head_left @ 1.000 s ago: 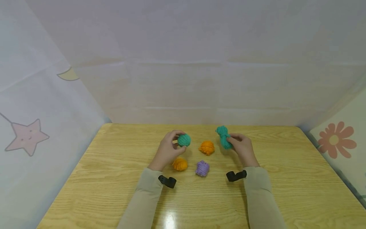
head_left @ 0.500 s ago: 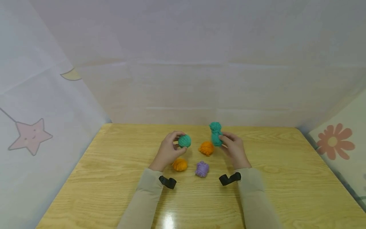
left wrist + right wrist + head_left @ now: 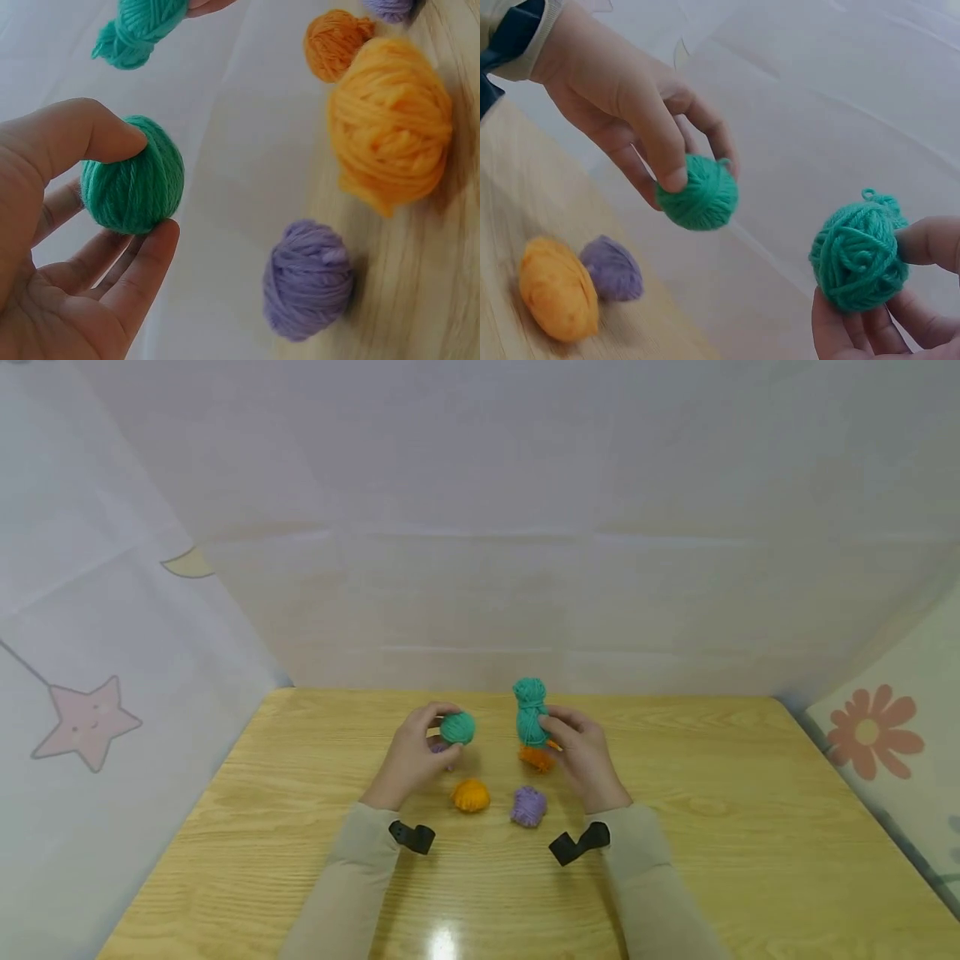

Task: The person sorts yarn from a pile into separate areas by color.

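My left hand (image 3: 412,756) pinches a round green ball of yarn (image 3: 457,727) between thumb and fingers, raised off the table. To the right, my right hand (image 3: 588,760) grips a green yarn bundle (image 3: 531,714) with a narrow tied waist. It stands nearly upright in the air and partly covers an orange ball of yarn (image 3: 536,759). A yellow-orange ball of yarn (image 3: 471,795) and a purple ball of yarn (image 3: 529,807) lie nearer on the table. Another purple ball (image 3: 307,280) shows below the held ball in the left wrist view; in the head view the left hand mostly hides it.
The wooden table (image 3: 300,843) reaches back to a pale cloth backdrop (image 3: 465,593). Printed cloths with a star (image 3: 86,722) and a flower (image 3: 873,732) hang at the sides. Each wrist wears a small black camera mount (image 3: 412,837).
The right hand has moved left with the green bundle, which has turned from slanted to nearly upright. The left hand has shifted slightly left with its ball, and a purple ball now shows behind it.
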Motion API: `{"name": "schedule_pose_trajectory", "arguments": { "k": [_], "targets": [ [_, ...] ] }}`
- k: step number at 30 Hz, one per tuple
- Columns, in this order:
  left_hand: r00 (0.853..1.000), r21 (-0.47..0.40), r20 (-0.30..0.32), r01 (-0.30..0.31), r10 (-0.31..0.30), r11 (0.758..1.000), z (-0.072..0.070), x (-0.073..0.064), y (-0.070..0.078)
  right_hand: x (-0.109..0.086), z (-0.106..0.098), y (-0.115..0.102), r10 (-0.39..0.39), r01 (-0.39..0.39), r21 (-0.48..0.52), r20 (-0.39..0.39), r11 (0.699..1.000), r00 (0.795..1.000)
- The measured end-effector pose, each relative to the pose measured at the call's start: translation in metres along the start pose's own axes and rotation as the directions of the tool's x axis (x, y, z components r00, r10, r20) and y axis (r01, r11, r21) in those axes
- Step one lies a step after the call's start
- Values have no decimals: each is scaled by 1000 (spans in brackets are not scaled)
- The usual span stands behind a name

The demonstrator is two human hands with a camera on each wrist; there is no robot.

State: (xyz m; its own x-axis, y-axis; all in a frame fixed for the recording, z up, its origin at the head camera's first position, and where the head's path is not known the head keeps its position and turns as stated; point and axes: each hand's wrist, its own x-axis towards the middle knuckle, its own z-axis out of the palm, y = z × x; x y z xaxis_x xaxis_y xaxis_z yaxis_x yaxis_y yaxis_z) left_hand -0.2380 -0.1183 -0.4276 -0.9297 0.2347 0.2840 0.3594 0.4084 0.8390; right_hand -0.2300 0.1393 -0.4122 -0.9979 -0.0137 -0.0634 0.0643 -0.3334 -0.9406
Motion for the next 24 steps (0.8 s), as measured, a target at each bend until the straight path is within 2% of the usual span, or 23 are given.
{"name": "schedule_pose_trajectory", "arguments": {
  "k": [7,13,20,24],
  "targets": [
    [1000,48,-8,28,-27,998,-19,-7,4,-3,30,7,18,-18,87,6,996,1000],
    [999,91,-14,37,-35,995,-36,-15,-1,-8,50,19,31,-35,124,29,992,999],
    [999,97,-13,32,-31,995,-55,-21,-5,-17,72,28,19,-25,146,44,989,999],
    [999,107,-18,34,-33,994,-67,-24,-10,-20,86,34,34,-46,176,69,983,997]
  ]
}}
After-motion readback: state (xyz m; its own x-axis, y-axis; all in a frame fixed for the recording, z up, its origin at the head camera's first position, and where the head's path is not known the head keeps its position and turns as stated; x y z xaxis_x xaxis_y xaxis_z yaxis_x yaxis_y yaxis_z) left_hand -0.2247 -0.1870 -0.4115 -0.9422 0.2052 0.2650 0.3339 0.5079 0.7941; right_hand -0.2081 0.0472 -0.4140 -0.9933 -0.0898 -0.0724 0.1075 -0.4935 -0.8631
